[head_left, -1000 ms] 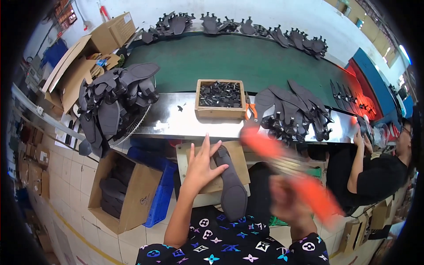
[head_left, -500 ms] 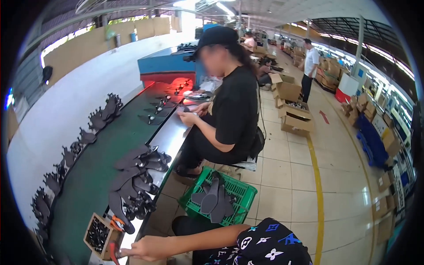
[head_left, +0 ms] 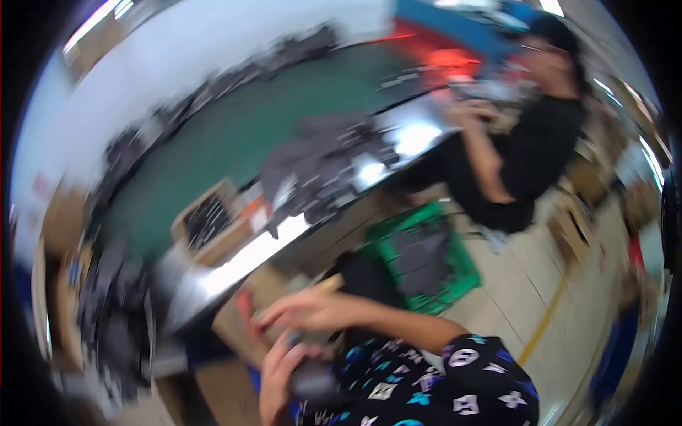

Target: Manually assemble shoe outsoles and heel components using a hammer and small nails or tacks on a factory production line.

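Everything near me is smeared by motion. My left hand (head_left: 278, 373), low in the head view, is closed around a dark grey piece (head_left: 312, 380) with a rounded end, held close to my body. A small dark knob (head_left: 293, 338) shows by its fingertips. Just above, my right hand (head_left: 312, 310) reaches over with bent fingers, almost touching the left one. A red tool handle (head_left: 247, 314) juts out at its fingertips; the tool's kind is too blurred to make out. Beside that hand's knuckles, a short yellowish stick-like thing (head_left: 330, 283) sticks up.
On the green conveyor belt's metal edge sit a wooden box (head_left: 206, 221) of small dark parts and a heap of dark grey pieces (head_left: 320, 167). A green crate (head_left: 465, 273) holds more pieces. A co-worker in black (head_left: 543, 135) sits beyond it. Dark pieces hang at left (head_left: 117, 312).
The view has swung left and down. My right hand has drawn back from the wooden box toward my body, with the red tool beside its fingers. My left hand has come into view.
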`<state>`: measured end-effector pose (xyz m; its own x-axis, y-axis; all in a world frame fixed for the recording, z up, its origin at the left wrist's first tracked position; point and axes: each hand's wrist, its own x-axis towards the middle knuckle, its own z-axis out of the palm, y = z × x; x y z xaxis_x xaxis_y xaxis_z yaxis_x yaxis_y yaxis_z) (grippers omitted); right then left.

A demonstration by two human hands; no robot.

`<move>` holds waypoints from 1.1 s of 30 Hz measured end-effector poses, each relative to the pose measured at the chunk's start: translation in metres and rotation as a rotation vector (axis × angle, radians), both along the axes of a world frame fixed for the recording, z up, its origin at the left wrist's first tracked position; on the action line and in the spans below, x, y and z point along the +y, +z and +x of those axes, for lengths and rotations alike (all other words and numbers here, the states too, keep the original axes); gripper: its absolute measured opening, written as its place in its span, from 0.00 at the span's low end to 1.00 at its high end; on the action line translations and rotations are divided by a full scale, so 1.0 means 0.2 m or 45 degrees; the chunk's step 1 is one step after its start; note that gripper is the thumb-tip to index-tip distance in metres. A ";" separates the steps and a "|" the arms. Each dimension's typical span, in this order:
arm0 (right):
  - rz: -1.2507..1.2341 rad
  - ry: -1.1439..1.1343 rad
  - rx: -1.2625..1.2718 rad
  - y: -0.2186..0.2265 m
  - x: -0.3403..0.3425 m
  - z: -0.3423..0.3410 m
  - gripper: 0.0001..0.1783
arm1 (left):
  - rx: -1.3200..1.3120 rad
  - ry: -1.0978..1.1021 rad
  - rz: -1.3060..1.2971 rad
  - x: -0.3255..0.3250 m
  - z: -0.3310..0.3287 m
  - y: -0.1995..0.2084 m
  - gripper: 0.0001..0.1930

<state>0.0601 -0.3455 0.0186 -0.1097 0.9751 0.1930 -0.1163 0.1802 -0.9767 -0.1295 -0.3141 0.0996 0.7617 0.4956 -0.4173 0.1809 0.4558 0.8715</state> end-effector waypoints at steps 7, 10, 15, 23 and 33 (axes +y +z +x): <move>-0.107 0.114 0.714 0.13 -0.21 -0.12 0.29 | -0.303 -0.380 -0.310 -0.05 0.01 0.02 0.17; -0.208 0.105 0.654 0.15 -0.20 -0.15 0.32 | -0.272 -0.349 -0.360 -0.04 -0.03 0.02 0.20; -0.239 0.084 0.663 0.17 -0.25 -0.20 0.33 | -0.287 -0.351 -0.394 -0.08 -0.06 0.01 0.21; -0.222 0.053 0.765 0.17 -0.30 -0.23 0.32 | -0.252 -0.227 -0.505 -0.12 -0.06 0.06 0.18; -0.174 0.086 0.793 0.15 -0.28 -0.19 0.24 | -0.278 -0.328 -0.420 -0.10 -0.04 0.01 0.19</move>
